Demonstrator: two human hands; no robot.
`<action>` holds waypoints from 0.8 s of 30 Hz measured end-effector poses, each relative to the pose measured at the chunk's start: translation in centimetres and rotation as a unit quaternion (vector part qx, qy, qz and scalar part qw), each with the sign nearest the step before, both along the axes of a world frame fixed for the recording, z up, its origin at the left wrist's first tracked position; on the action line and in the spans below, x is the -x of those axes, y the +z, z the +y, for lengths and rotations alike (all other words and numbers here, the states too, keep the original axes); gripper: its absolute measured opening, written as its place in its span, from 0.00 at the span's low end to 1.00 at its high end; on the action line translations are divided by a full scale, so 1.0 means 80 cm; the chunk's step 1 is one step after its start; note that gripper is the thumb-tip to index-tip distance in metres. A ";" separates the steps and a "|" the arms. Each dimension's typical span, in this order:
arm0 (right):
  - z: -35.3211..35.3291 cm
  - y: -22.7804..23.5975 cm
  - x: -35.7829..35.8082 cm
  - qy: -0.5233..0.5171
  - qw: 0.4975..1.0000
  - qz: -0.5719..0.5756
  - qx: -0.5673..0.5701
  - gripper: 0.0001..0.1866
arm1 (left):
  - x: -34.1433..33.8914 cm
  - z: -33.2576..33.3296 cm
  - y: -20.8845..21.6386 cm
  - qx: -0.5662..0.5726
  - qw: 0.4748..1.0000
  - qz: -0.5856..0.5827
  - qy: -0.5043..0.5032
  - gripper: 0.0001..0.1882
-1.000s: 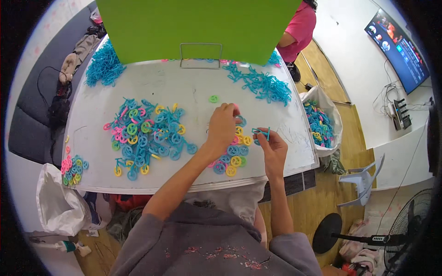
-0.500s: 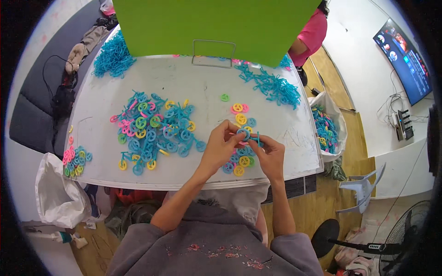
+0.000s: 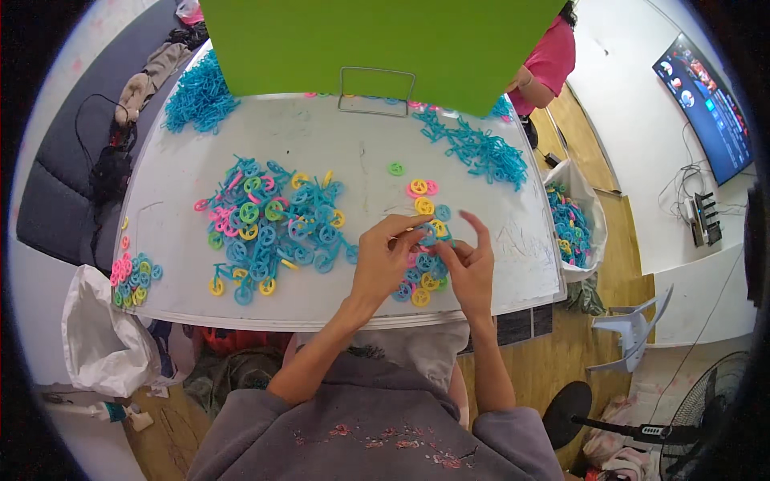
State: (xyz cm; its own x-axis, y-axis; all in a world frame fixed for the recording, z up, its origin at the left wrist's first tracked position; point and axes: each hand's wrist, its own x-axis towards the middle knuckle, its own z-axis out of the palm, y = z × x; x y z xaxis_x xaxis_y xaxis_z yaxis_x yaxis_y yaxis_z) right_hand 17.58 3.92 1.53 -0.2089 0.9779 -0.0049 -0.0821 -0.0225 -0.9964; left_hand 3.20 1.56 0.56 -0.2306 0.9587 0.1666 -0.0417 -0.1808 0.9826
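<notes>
My left hand (image 3: 383, 255) is closed in a pinch on a translucent light-blue toy wheel (image 3: 429, 234), held over the near right part of the table. A teal stem piece beside the wheel is partly hidden by my fingers. My right hand (image 3: 468, 268) is close on the right, index finger raised and apart from the thumb; the thumb tip is by the held wheel and stem. Beneath the hands lie loose wheels (image 3: 420, 297) in blue, yellow, pink and green. More yellow wheels (image 3: 423, 206) lie just beyond my fingers.
A big mixed pile of teal parts and wheels (image 3: 269, 224) lies left of centre. Teal stem heaps (image 3: 200, 94) (image 3: 485, 152) sit at both far corners. A green board (image 3: 385, 48) stands across the back. Small wheels (image 3: 135, 276) lie near left; a filled white sack (image 3: 589, 212) stands right.
My right index finger has lifted away from the teal stem, opening a gap from the thumb. My left hand keeps its pinch on the blue wheel.
</notes>
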 end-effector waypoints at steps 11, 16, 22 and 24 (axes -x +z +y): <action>-0.001 -0.025 -0.001 -0.049 0.943 -0.236 -0.229 0.09 | -0.005 -0.013 0.000 0.033 0.998 -0.013 0.046 0.07; -0.006 -0.031 0.010 -0.072 0.967 -0.163 -0.181 0.09 | -0.008 -0.008 -0.013 0.026 0.996 -0.075 0.043 0.06; -0.009 -0.039 0.017 -0.099 0.969 -0.169 -0.153 0.07 | -0.015 -0.012 -0.014 0.022 0.992 -0.100 0.068 0.07; -0.012 -0.031 0.023 -0.102 0.972 -0.158 -0.141 0.07 | -0.016 -0.013 -0.012 0.017 0.993 -0.087 0.080 0.07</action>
